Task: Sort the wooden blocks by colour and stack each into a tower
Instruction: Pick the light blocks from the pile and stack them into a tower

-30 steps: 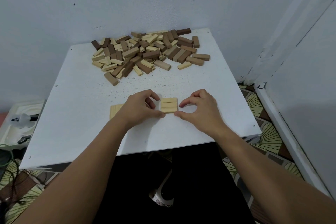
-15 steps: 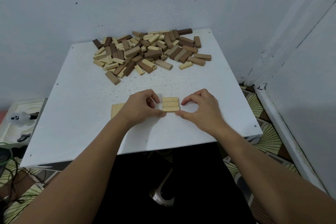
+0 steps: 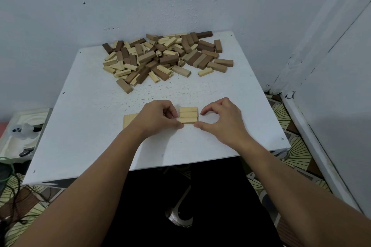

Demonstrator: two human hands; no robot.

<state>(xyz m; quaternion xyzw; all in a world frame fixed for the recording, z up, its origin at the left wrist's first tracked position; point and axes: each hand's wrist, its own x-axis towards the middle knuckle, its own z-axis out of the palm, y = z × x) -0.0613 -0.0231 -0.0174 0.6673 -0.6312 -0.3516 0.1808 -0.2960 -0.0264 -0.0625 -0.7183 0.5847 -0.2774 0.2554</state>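
Three light wooden blocks [image 3: 188, 115] lie side by side as a flat layer on the white table [image 3: 90, 142], near its front. My left hand [image 3: 156, 119] pinches the layer's left end, curled fingers on the ends and thumb at the near corner. My right hand [image 3: 222, 120] arches at the right end, fingertips and thumb touching that corner. A second flat layer of light blocks [image 3: 129, 121] lies to the left, partly hidden under my left hand. A mixed pile of light, tan and dark brown blocks [image 3: 164, 58] fills the table's far side.
The table stands in a corner, with walls behind and to the right. A white tray with small items [image 3: 22, 130] sits on the floor at the left. Cables [image 3: 12, 182] lie on the patterned floor below it.
Both hands stay at the ends of the three-block layer. The blocks have not visibly moved.
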